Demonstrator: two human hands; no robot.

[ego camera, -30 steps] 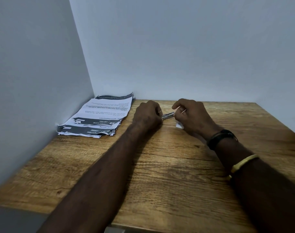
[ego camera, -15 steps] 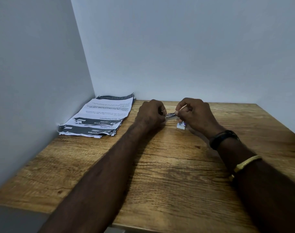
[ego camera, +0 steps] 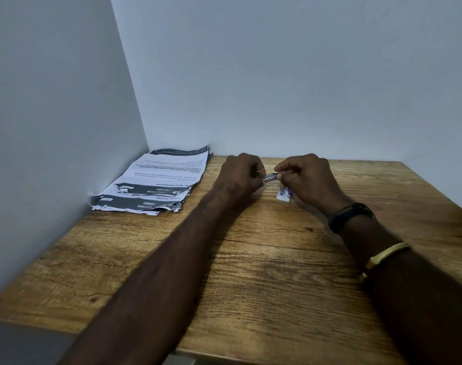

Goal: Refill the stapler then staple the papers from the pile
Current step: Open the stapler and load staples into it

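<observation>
A small white staple box (ego camera: 283,195) with a blue mark sits on the wooden desk (ego camera: 264,272), just under the fingers of the right hand (ego camera: 307,177); what it holds cannot be seen from here. Between the two hands a thin metal piece, the stapler (ego camera: 269,177) or its staple strip, spans the gap above the desk near the far wall. The left hand (ego camera: 240,177) is curled shut around one end, and the right hand pinches the other end between thumb and fingertips. A black watch (ego camera: 349,216) and a yellow band (ego camera: 385,255) ring the right forearm. The pile of papers (ego camera: 156,180), printed in black and white with ragged near edges, lies flat in the left corner against the wall, well apart from the hands.

Compared with half a second ago, the right hand has lifted slightly and more of the staple box shows beneath it; the metal piece looks a little more exposed between the hands. The paper pile has not shifted.
</observation>
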